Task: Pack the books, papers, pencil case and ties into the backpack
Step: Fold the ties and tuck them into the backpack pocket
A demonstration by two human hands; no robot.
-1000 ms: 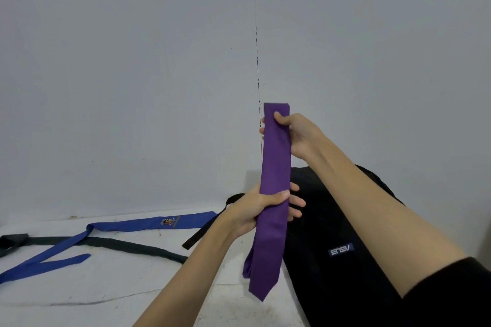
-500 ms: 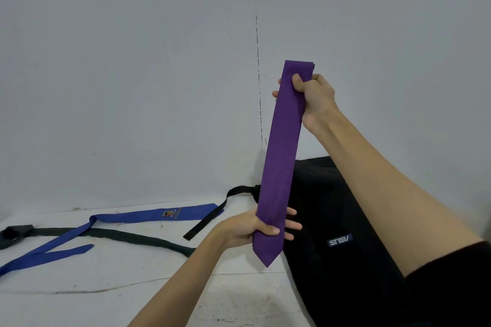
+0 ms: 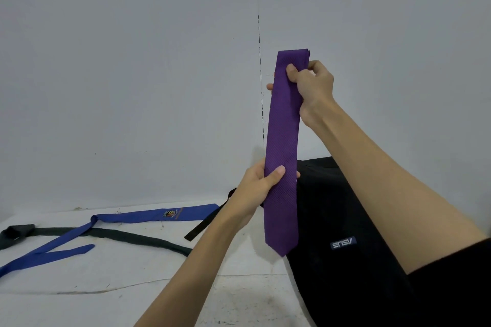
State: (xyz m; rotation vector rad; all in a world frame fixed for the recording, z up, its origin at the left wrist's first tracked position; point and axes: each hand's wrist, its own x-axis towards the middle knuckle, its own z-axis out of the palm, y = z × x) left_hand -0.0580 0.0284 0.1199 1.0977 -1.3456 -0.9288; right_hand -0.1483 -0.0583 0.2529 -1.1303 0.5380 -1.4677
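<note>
Purple ribbed fabric fills the middle of our view: a folded purple necktie point(image 3: 281, 146) that we hold upright in the air, its pointed tip hanging just in front of the black fabric backpack point(image 3: 342, 220). Our right hand point(image 3: 309, 86) is closed around the tie's folded top end, thumb across the front and fingers wrapped behind. Our left hand point(image 3: 256, 188) is closed around the tie lower down, thumb pressed on the front, level with the backpack's top edge. The backpack lies on the white worn surface point(image 3: 119, 287) against the grey wall point(image 3: 132, 74). Left of the backpack, well apart from it, a long blue tie with a small crest point(image 3: 148, 216) lies stretched out, crossing over a dark green tie point(image 3: 119, 233) on the same surface.
</note>
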